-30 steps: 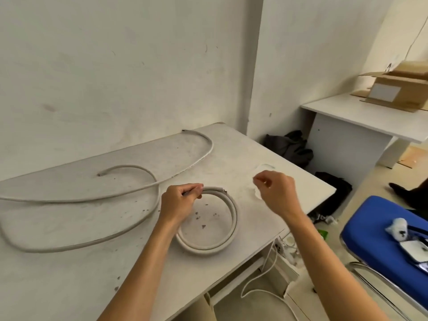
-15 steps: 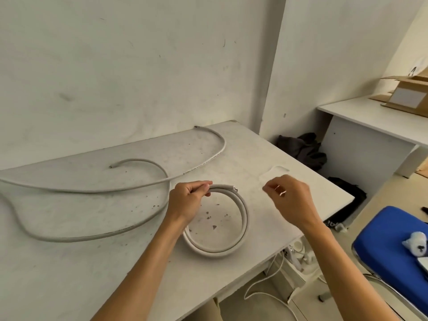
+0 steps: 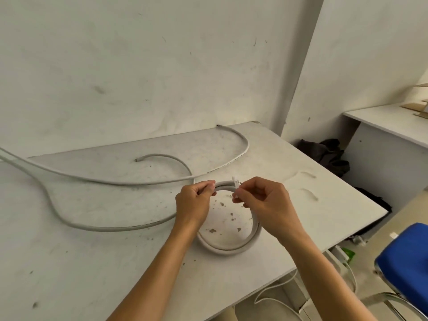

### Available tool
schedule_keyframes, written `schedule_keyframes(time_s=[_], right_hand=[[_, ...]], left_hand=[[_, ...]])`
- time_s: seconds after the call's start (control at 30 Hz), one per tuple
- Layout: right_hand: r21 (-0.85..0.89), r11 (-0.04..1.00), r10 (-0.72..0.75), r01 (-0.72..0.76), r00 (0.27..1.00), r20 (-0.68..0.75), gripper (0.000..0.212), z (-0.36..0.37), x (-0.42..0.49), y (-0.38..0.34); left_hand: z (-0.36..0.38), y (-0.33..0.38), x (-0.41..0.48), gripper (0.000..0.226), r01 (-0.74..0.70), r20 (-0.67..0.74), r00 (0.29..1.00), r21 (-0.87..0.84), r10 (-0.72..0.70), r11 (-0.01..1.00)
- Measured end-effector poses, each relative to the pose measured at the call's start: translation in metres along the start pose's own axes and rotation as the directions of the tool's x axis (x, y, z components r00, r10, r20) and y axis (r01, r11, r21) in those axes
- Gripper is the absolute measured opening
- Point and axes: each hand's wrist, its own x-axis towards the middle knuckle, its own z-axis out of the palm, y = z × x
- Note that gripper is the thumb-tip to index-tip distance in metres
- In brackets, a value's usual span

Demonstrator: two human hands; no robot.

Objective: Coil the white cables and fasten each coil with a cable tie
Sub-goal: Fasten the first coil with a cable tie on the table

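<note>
The coil [image 3: 229, 249] lies flat on the worktop [image 3: 92, 262], just right of the frame's centre, wound in a couple of turns. The left hand [image 3: 196, 202] pinches the coil's top edge between thumb and curled fingers. The right hand [image 3: 266, 202], close beside it, has its fingers curled and pinches a small white tie [image 3: 236, 184] at that same top edge (whether the tie already goes round the coil, I cannot tell). Two loose cables [image 3: 115, 181] sprawl across the left and upper middle of the worktop, one ending near the wall, the other curling back to an end in the upper middle. Dark specks dot the worktop inside the coil. A blue chair [image 3: 405, 262] sits at the lower right, and a dark cloth [image 3: 328, 154] lies on the floor at the right.
</note>
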Motion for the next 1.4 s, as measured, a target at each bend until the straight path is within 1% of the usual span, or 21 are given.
schedule_keyframes(time_s=[0.07,0.13,0.27,0.33,0.37,0.47,0.6,0.7,0.8,0.9,0.97,1.07,1.13,1.2,1.33,1.4], right_hand=[[-0.058,0.998,-0.034,0.032,0.999,-0.031,0.013,0.008,0.004,0.003],[-0.081,0.994,-0.071,0.068,0.997,-0.025,0.015,0.013,0.008,0.007],[-0.114,0.989,-0.099,0.097,0.995,-0.006,0.013,0.020,0.013,0.017],[-0.132,0.982,-0.135,0.133,0.991,-0.009,0.013,0.022,0.015,0.022],[-0.156,0.972,-0.180,0.178,0.984,0.000,0.012,0.022,0.016,0.024],[-0.257,0.901,-0.345,0.349,0.937,0.063,0.010,0.025,0.016,0.026],[-0.318,0.816,-0.462,0.483,0.875,0.144,0.015,0.024,0.021,0.029],[-0.328,0.744,-0.556,0.583,0.811,0.182,0.012,0.023,0.026,0.032],[-0.336,0.688,-0.614,0.643,0.763,0.203,0.010,0.023,0.027,0.038],[-0.311,0.676,-0.630,0.668,0.743,0.226,0.010,0.023,0.023,0.042],[-0.320,0.667,-0.628,0.673,0.739,0.244,0.008,0.025,0.021,0.045],[-0.363,0.677,-0.618,0.640,0.763,0.193,0.008,0.026,0.020,0.046],[-0.414,0.688,-0.596,0.597,0.789,0.148,0.010,0.024,0.023,0.046],[-0.423,0.736,-0.540,0.529,0.835,0.104,0.012,0.019,0.026,0.044],[-0.256,0.865,-0.430,0.431,0.901,0.063,0.013,0.019,0.028,0.039],[-0.232,0.896,-0.382,0.378,0.924,0.028,0.016,0.021,0.029,0.038]], left_hand=[[-0.001,0.001,0.000,0.019,0.000,0.007,1.000,-0.003,0.000,1.000],[-0.004,0.004,0.001,0.020,0.018,0.032,0.999,0.000,-0.018,1.000],[-0.014,0.008,0.005,0.029,0.115,0.167,0.982,-0.151,-0.089,0.982],[-0.017,0.009,0.006,0.026,0.151,0.186,0.976,-0.193,-0.115,0.970],[-0.018,0.009,0.006,0.023,0.170,0.188,0.974,-0.214,-0.131,0.962],[-0.019,0.010,0.008,0.021,0.236,0.235,0.957,-0.289,-0.170,0.928],[-0.022,0.011,0.007,0.021,0.326,0.347,0.915,-0.331,-0.207,0.886],[-0.020,0.011,0.005,0.017,0.386,0.397,0.886,-0.343,-0.240,0.857],[-0.020,0.013,0.005,0.018,0.465,0.475,0.837,-0.355,-0.272,0.811],[-0.023,0.013,0.005,0.022,0.526,0.526,0.793,-0.332,-0.309,0.783],[-0.021,0.012,0.004,0.022,0.520,0.498,0.805,-0.331,-0.323,0.787],[-0.012,0.010,0.001,0.018,0.450,0.391,0.868,-0.356,-0.307,0.819],[-0.007,0.008,-0.002,0.017,0.388,0.328,0.904,-0.354,-0.275,0.851],[-0.004,0.007,-0.003,0.017,0.333,0.289,0.927,-0.337,-0.240,0.881],[0.001,0.006,-0.007,0.015,0.234,0.215,0.962,-0.342,-0.167,0.910],[0.002,0.006,-0.008,0.016,0.218,0.174,0.971,-0.372,-0.163,0.902]])
